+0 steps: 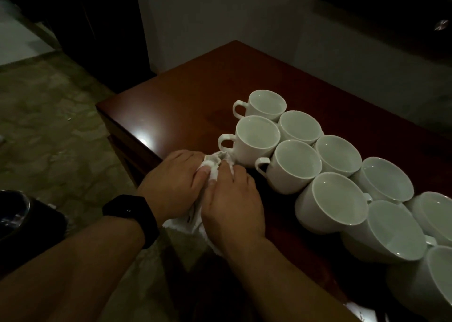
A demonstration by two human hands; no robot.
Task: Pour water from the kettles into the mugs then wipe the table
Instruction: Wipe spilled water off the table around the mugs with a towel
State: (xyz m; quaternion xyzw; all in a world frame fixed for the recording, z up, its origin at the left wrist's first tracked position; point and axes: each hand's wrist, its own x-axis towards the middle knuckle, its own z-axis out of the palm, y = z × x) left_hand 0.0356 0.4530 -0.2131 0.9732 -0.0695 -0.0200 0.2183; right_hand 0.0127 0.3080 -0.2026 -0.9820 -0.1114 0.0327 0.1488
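In the head view, you are gripping a white cloth (pixel 215 161) with both hands at the near-left edge of the table (pixel 220 77). Your left hand (pixel 171 179) is curling its fingers over the cloth's bunched, crumpled top. Your right hand (pixel 234 204) is clamping onto it just beside, and the two hands are touching. The cloth's soft, ragged lower end is hanging off the table edge. The table's smooth, glossy reddish-brown wood is catching a bright glare spot. The mugs (pixel 256 138), white glazed ceramic with round rims and loop handles, are standing packed together in a double row just right of your hands. A matte black watch (pixel 132 217) is wrapping your left wrist. The floor (pixel 49 126) is showing mottled stone.
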